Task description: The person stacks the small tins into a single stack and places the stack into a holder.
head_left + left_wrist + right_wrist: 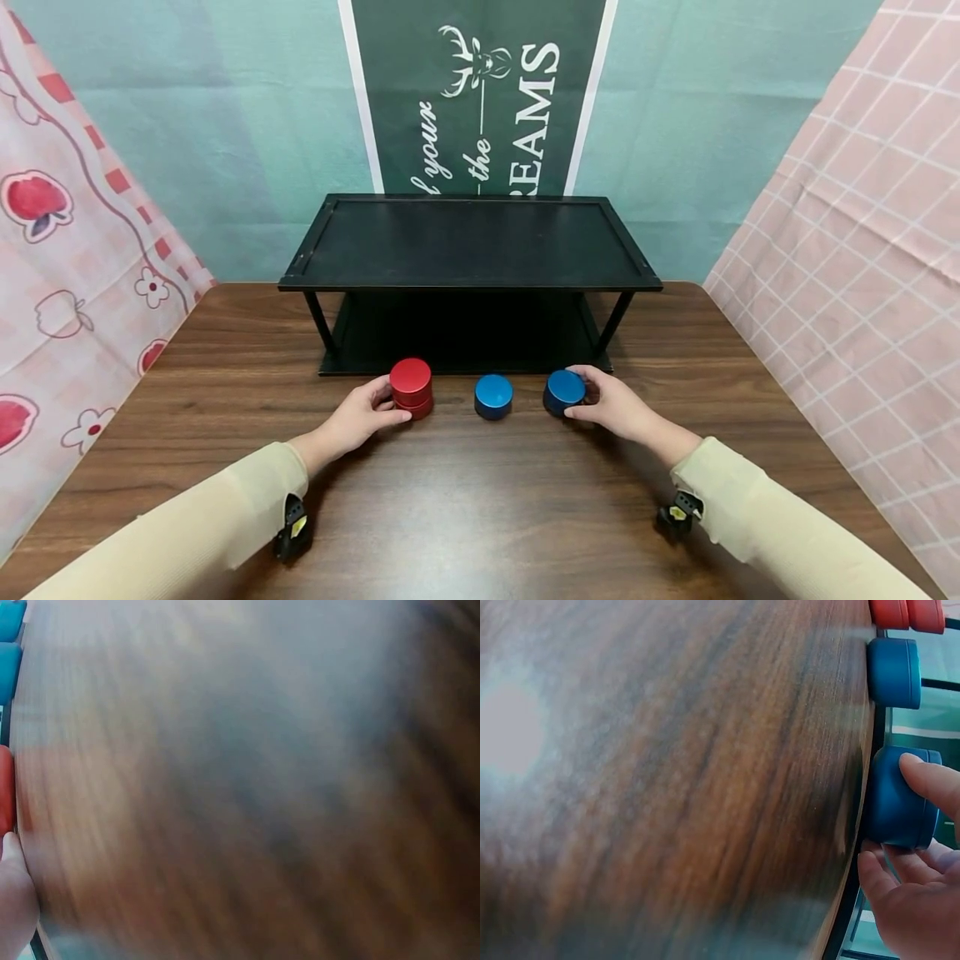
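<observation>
Red and two-tiered, a round container (411, 387) stands on the wooden table (480, 517) before the black shelf (480, 246), gripped by the person's left hand (360, 417), while the right hand (618, 408) grasps one blue tin (564, 392) and I see another blue tin (493, 397) between them.

Free room in lower centre, obstacles higher.
Between left sleeve (217, 508) and right sleeve (765, 508), passing over the table (480, 517) is possible; at frame centre, red stack (411, 379), middle blue cylinder (493, 395) and right blue cylinder (564, 392), with gaps between, stand before the black rack (480, 242).
</observation>
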